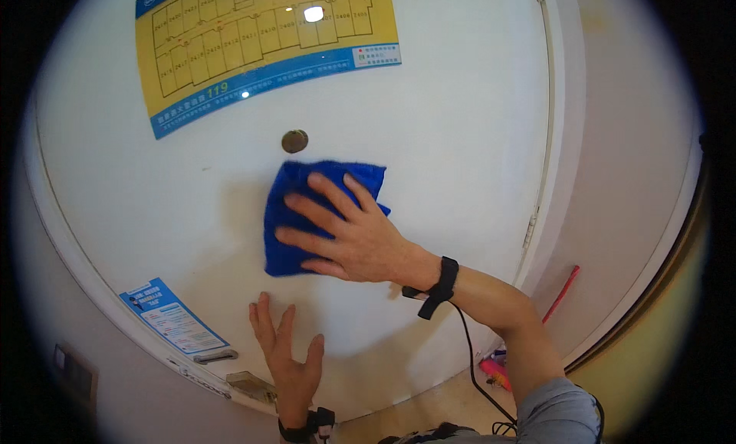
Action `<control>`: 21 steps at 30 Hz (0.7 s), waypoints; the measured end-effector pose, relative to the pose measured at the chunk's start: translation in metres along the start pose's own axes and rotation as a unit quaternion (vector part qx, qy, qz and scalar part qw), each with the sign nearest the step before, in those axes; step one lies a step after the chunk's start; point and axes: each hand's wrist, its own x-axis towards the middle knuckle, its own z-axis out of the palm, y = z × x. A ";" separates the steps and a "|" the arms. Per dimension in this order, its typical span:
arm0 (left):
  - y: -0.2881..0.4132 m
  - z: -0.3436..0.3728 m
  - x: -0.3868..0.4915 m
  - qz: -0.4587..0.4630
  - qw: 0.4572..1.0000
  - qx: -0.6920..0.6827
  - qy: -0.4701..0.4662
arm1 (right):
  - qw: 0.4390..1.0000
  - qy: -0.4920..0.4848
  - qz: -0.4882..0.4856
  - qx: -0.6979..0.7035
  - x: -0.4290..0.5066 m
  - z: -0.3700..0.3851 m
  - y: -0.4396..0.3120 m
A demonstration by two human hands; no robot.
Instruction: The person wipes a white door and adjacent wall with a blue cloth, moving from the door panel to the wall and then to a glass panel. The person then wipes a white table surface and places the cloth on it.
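A blue cloth (279, 246) lies flat against a white door (448, 151), just below a round peephole fitting (295, 140). On the cloth, my right hand (351, 231) is spread with its palm down and its fingers apart, pressing it to the door. Lower left, my left hand (287, 352) is raised with spread fingers and holds nothing; whether its fingertips touch the door I cannot tell. Both wrists wear black straps, and a cable runs down from the right one.
A yellow and blue floor-plan sign (270, 36) is on the upper door. Lower left are a blue leaflet (175, 316), a door handle (215, 356) and a door chain (201, 381). Hinges (530, 231) line the right edge. A pink object (495, 374) lies near the floor at right.
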 end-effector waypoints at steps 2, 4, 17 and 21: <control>0.000 0.002 0.000 -0.003 1.000 0.007 0.003 | 0.997 -0.069 -0.032 -0.009 -0.037 -0.004 0.000; -0.001 0.003 0.000 -0.001 1.000 0.006 -0.002 | 0.995 -0.058 -0.061 -0.052 -0.067 -0.013 0.013; 0.006 0.009 0.004 0.012 0.998 -0.057 0.009 | 0.995 0.048 0.083 -0.035 -0.063 -0.003 0.014; 0.009 0.012 0.008 0.006 0.987 -0.160 -0.004 | 0.997 -0.044 -0.060 0.022 -0.115 0.024 -0.035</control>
